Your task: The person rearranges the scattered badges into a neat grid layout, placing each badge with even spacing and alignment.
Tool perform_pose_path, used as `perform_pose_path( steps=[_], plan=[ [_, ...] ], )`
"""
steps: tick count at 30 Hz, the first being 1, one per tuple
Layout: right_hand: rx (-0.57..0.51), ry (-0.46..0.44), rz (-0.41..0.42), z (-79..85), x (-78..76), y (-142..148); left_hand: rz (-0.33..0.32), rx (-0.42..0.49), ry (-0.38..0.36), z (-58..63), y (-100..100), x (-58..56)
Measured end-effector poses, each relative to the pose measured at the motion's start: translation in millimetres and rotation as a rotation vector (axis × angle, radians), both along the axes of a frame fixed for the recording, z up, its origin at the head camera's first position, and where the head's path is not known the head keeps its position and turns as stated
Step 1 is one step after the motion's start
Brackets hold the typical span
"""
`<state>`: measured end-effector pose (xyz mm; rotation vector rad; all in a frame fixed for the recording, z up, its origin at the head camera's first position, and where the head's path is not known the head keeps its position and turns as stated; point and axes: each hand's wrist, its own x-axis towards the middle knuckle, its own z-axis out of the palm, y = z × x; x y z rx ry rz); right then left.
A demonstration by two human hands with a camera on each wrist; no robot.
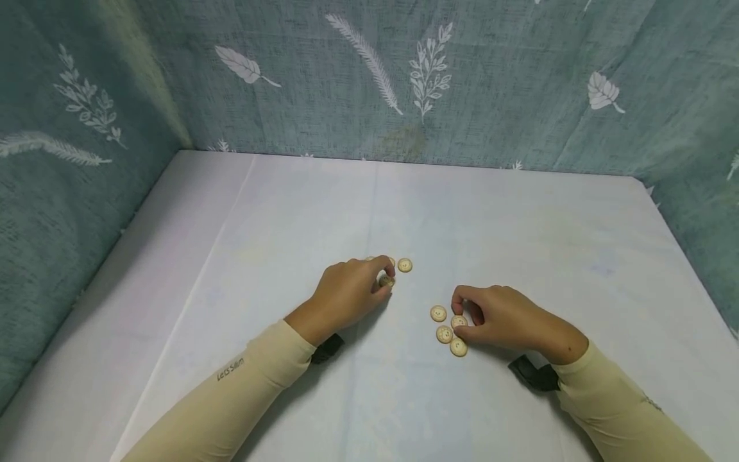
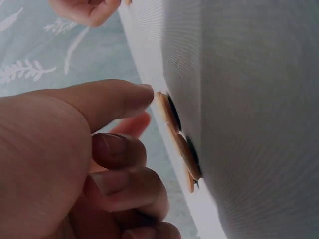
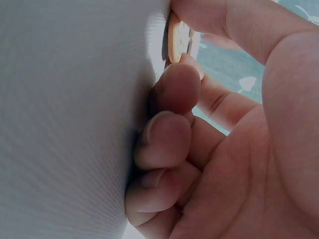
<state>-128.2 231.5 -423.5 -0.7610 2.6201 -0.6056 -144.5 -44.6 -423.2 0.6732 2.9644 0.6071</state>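
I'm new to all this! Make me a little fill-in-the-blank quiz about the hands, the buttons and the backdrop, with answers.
1. Counting the one it pinches, the right hand has ____ buttons clustered at its fingertips.
2. In the head view, one fully visible button lies just to the ____ of the left hand.
3. The leaves printed on the green fabric are ____ in colour.

Missing words: four; right; white.

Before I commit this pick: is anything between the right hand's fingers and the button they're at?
Nothing visible: the right hand has the button between thumb and index finger. Three other buttons lie close by, outside that grasp.
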Motion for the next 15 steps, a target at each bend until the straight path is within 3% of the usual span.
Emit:
perform_pose_path(
  steps=[10,15],
  plan=[
    [0.007,-0.001,-0.009,2.2,1.2,0.2,-0.058,0.012,0.082,2.5,4.5,5.8],
    [-0.002,0.001,-0.003,2.6,0.6,0.1,-0.066,0.019,0.060,3.5,7.1,8.3]
  ],
)
